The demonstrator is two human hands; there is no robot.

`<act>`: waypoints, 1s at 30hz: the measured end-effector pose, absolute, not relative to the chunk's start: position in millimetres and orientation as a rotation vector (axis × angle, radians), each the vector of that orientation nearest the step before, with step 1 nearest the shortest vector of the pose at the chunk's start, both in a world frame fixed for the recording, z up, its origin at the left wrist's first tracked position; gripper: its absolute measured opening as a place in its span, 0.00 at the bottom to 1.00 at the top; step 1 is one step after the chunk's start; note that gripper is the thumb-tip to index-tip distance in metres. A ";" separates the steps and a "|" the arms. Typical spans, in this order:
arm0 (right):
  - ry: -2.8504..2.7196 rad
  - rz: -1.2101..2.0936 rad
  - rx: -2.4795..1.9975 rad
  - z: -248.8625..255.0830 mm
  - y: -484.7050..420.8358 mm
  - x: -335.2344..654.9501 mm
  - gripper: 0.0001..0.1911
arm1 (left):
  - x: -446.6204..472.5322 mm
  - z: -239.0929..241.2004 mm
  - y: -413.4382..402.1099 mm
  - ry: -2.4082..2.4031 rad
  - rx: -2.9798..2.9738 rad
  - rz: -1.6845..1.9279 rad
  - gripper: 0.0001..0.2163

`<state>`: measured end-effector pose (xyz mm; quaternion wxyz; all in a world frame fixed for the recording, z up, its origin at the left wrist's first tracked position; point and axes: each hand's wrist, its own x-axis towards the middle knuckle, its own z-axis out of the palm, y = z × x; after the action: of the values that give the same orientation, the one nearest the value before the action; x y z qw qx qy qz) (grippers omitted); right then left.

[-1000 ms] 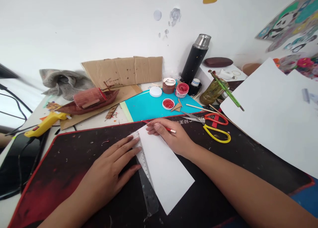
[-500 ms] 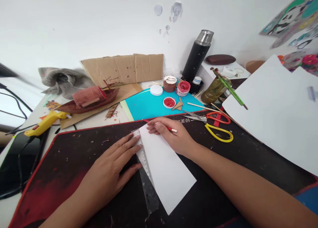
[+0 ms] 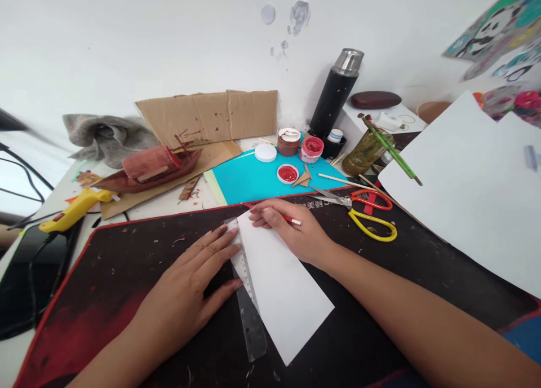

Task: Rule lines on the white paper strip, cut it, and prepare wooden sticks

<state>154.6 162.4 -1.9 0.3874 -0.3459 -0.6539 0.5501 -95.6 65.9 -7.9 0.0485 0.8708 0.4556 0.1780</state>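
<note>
A white sheet of paper (image 3: 284, 286) lies slanted on the dark mat. Along its left edge runs a clear ruler (image 3: 252, 326), partly over the paper. My left hand (image 3: 200, 278) rests flat with fingers stretched out, its fingertips pressing on the ruler. Over the paper's upper end, my right hand (image 3: 291, 227) is closed around a red pencil (image 3: 292, 220), whose back end sticks out past the hand. The pencil's writing tip is hard to make out near the paper's top corner.
Scissors (image 3: 353, 204) lie right of my right hand. Behind are a blue sheet (image 3: 245, 179), a red paint jar (image 3: 311, 149), a black thermos (image 3: 335, 97) and a brown model boat (image 3: 152, 168). A yellow glue gun (image 3: 74, 212) is at left, large white paper (image 3: 465, 202) at right.
The ruler's lower end has shifted slightly left, and my left thumb and fingers have moved a little with it. My right hand and the paper are almost unmoved.
</note>
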 end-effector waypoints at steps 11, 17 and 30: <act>-1.634 1.418 -0.869 -4.2 161.1 154.7 0.24 | -96.3 -7.2 65.6 1.391 2.565 0.590 0.23; -1.626 1.432 -0.890 -3.6 160.8 154.9 0.25 | -95.8 -5.2 65.9 1.394 2.581 0.588 0.22; -1.641 1.416 -0.880 -4.3 161.3 154.6 0.25 | -97.0 -6.9 65.2 1.401 2.537 0.574 0.22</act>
<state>154.6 161.3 -4.3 0.3903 -0.3463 -0.6459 0.5573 -97.0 65.2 -6.9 0.0933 0.8550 0.4721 0.1934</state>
